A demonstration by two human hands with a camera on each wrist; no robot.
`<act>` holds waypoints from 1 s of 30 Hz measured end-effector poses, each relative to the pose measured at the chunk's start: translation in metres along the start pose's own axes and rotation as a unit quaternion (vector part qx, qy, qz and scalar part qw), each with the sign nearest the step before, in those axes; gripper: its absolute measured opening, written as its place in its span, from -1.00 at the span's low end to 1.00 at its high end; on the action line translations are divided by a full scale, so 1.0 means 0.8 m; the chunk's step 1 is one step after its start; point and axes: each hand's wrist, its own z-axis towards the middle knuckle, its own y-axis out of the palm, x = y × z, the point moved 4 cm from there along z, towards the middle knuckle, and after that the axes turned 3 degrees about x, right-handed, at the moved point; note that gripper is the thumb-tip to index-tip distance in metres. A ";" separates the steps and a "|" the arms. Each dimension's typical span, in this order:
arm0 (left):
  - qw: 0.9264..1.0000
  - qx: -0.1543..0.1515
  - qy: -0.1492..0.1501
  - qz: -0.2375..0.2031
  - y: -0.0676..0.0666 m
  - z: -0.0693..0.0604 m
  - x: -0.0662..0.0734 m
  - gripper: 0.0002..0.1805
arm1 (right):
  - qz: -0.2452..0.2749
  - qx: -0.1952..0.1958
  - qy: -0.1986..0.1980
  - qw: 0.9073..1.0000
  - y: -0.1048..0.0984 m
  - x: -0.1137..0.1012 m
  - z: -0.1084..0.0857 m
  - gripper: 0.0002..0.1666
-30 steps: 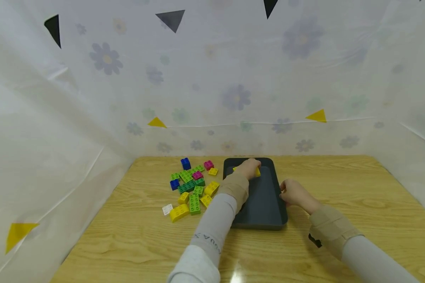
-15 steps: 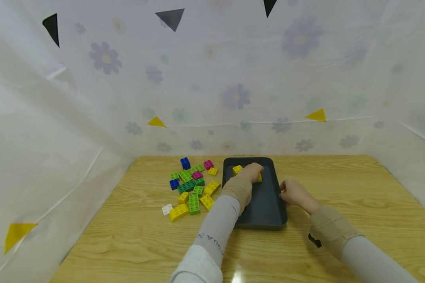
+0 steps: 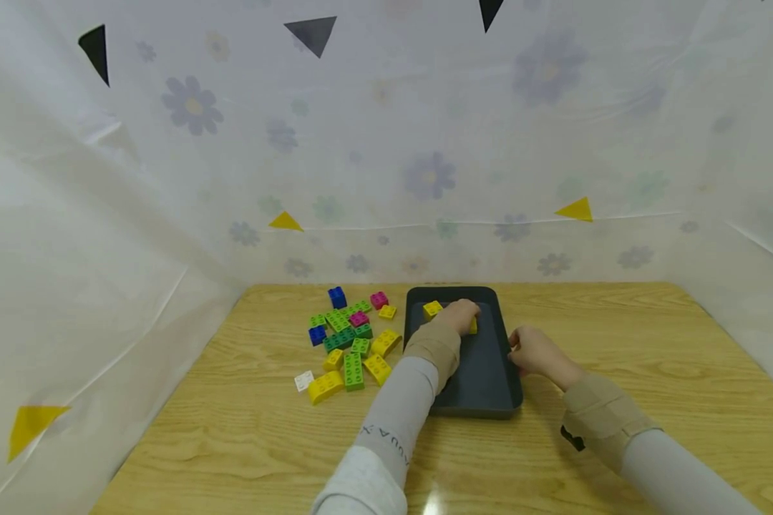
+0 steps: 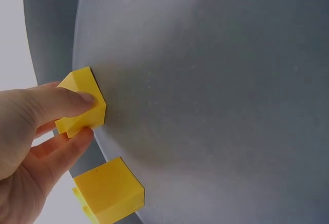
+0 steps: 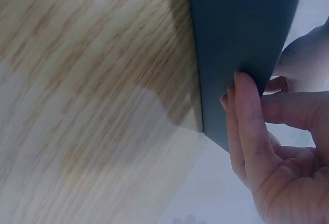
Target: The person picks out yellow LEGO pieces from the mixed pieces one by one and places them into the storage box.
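My left hand is inside the dark grey tray, near its far end. In the left wrist view its thumb and fingers pinch a yellow toy brick, held at the tray floor by the wall. Another yellow brick lies in the tray close by; the head view has this brick left of the hand. My right hand grips the tray's right rim. In the right wrist view its fingers press the outer wall while the thumb hooks over the edge.
Left of the tray lies a loose group of toy bricks, among them a light green brick, a blue brick, a magenta brick, a curved yellow brick and a white brick. The wooden table meets a flowered curtain.
My left hand has moved slightly right and nearer with its yellow brick, uncovering the other yellow brick at the tray's far left. The right hand stays on the rim.
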 end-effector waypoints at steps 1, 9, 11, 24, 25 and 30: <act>1.000 0.000 -0.001 -0.001 0.000 -0.001 0.000 -0.66 | 0.001 0.000 0.000 1.000 0.000 0.000 0.000 -0.66; 1.000 -0.012 0.002 -0.024 -0.006 -0.009 0.003 -0.57 | 0.004 -0.004 -0.002 1.000 0.000 0.001 -0.001 -0.62; 0.999 -0.017 0.005 -0.027 -0.009 -0.010 0.004 -0.51 | 0.005 -0.006 0.001 1.000 -0.001 0.001 -0.001 -0.62; 0.999 0.037 0.021 0.034 -0.047 -0.019 -0.004 -0.22 | 0.007 -0.013 0.008 1.000 -0.001 0.004 0.004 -0.62; 0.998 0.046 0.018 0.046 -0.050 -0.019 -0.007 -0.21 | 0.007 -0.012 0.010 1.000 -0.001 0.004 0.004 -0.62; 0.994 0.080 0.008 0.080 -0.067 -0.023 -0.021 -0.19 | 0.007 -0.006 0.003 1.000 -0.002 0.003 0.002 -0.63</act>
